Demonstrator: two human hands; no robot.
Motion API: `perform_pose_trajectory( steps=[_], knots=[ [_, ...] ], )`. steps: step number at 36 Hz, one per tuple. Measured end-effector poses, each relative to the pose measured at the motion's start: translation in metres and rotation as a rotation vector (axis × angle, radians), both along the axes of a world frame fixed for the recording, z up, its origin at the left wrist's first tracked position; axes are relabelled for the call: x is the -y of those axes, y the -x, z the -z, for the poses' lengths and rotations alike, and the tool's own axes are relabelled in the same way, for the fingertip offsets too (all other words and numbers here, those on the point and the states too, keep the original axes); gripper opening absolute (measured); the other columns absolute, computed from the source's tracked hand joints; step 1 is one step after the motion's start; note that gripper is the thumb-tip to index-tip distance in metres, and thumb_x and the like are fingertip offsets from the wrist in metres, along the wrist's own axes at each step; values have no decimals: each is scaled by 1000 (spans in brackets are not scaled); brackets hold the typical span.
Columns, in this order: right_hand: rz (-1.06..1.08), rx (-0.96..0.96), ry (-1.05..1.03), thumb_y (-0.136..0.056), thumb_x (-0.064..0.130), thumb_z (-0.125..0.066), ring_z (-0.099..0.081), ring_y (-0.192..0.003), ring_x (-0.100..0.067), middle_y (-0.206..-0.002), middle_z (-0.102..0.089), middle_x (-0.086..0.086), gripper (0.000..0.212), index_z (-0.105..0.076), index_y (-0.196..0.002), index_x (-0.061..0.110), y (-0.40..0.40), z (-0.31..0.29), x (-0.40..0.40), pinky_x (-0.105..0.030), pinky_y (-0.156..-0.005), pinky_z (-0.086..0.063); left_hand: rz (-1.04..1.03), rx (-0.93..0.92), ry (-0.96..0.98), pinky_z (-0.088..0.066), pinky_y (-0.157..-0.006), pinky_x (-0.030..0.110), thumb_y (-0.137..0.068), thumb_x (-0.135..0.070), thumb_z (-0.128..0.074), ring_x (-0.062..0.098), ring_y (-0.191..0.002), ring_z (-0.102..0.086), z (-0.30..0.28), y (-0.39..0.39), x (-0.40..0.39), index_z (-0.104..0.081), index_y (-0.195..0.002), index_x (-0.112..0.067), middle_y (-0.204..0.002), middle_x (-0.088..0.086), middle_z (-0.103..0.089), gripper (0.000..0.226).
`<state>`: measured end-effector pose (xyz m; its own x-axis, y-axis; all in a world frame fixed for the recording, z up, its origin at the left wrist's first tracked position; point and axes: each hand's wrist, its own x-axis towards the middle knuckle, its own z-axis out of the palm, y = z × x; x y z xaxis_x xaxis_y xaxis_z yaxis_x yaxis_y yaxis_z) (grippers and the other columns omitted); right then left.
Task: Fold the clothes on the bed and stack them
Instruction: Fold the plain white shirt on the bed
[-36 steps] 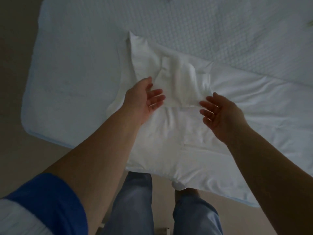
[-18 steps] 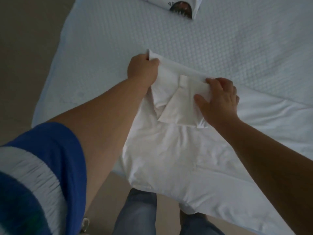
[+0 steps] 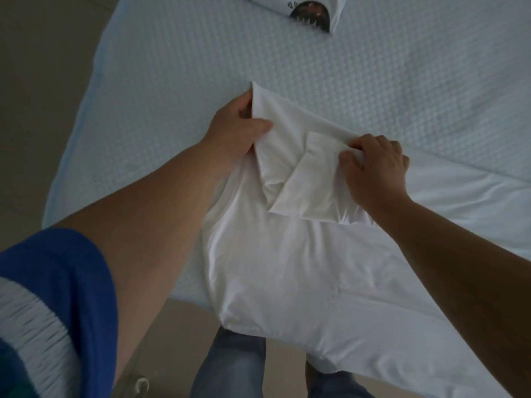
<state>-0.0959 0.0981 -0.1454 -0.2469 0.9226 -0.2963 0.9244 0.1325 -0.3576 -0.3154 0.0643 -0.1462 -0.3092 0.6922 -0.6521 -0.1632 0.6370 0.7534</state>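
Note:
A white garment [image 3: 287, 254] lies spread over the near corner of the bed [image 3: 201, 67], with its lower end hanging past the bed's edge. A sleeve [image 3: 304, 185] is folded in over its upper part. My left hand [image 3: 238, 124] pinches the garment's far left corner. My right hand [image 3: 373, 165] grips the far edge beside the folded sleeve. Both hands hold the cloth close to the bed's surface.
A folded white shirt with a dark round print [image 3: 310, 12] lies at the far edge of the view. The bed's textured cover stretches to the right. Beige floor [image 3: 37, 81] lies to the left. My legs in jeans [image 3: 230, 366] stand at the bed's corner.
One second ago both hands hovered open above the garment. They have since reached forward and closed on its far edge, and the view has shifted further up the bed.

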Motion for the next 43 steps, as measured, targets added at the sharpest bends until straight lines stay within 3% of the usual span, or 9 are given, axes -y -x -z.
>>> perform_pose_trajectory(
  steps=[6, 9, 14, 18, 22, 26, 33, 37, 43],
  knots=[
    [-94, -103, -86, -91, 27, -55, -56, -88, -33, -89, -63, -13, 19, -59, -97, 10, 1, -1, 3, -28, -71, -29, 189, 112, 15, -56, -80, 41, -75, 16, -57, 21, -109, -60, -1, 2, 15, -20, -148, -32, -128, 4, -55, 95],
    [-132, -100, -176, -86, 22, -62, -56, -78, -39, -76, -60, -19, 18, -64, -91, 5, 1, -6, 6, -36, -72, -39, 286, -246, 20, -47, -95, 33, -74, 5, -64, 18, -112, -57, -4, -1, 19, -26, -147, -24, -129, 3, -56, 88],
    [-85, -120, -126, -89, 28, -58, -56, -84, -37, -83, -60, -18, 21, -62, -98, 10, -1, -6, 6, -30, -74, -35, 182, -854, -50, -29, -73, 14, -74, -18, -65, 15, -87, -52, -17, -25, 37, -57, -115, -15, -93, 2, -54, 42],
    [-97, -135, -123, -92, 31, -54, -58, -85, -34, -86, -63, -16, 23, -61, -102, 12, -7, -9, 7, -25, -68, -29, 312, -745, -260, -39, -78, 23, -74, -13, -66, 17, -81, -54, -28, -64, 58, -61, -109, -8, -91, 6, -57, 35],
    [-120, -229, -161, -90, 30, -58, -59, -81, -31, -85, -64, -16, 23, -65, -99, 10, -8, -23, 6, -18, -66, -29, 312, -542, -63, -37, -86, 21, -75, -24, -72, 18, -103, -52, -16, -85, 62, -43, -133, -10, -114, 6, -53, 66],
    [-45, -347, -128, -87, 34, -57, -58, -85, -24, -86, -63, -8, 25, -66, -99, 14, -11, -33, 4, -16, -69, -32, 171, -443, 64, -39, -83, 20, -72, -35, -74, 16, -105, -56, -7, -82, 50, -45, -132, -16, -115, -1, -60, 69],
    [237, -91, 20, -87, 42, -58, -35, -126, -26, -135, -44, -8, 56, -44, -135, 15, -42, -19, 7, -28, -106, -21, 213, -643, 63, -34, -75, 20, -82, -26, -62, 22, -99, -58, -7, -90, 46, -59, -110, -13, -102, 2, -65, 31],
    [390, -53, 87, -88, 41, -55, -40, -118, -26, -125, -52, -7, 48, -49, -126, 13, -69, -24, 35, -31, -100, -26, 168, -836, -163, -33, -88, 27, -78, -13, -63, 32, -101, -54, -19, -98, 55, -57, -114, -1, -106, 16, -59, 39],
    [437, -19, 352, -89, 47, -47, -53, -104, -27, -98, -61, 2, 34, -59, -108, 21, -79, -22, 52, -46, -97, -40, 671, -883, -297, -25, -111, 43, -88, -13, -53, 37, -133, -36, -10, -114, 78, -48, -133, -2, -139, 23, -43, 47]
  ],
)
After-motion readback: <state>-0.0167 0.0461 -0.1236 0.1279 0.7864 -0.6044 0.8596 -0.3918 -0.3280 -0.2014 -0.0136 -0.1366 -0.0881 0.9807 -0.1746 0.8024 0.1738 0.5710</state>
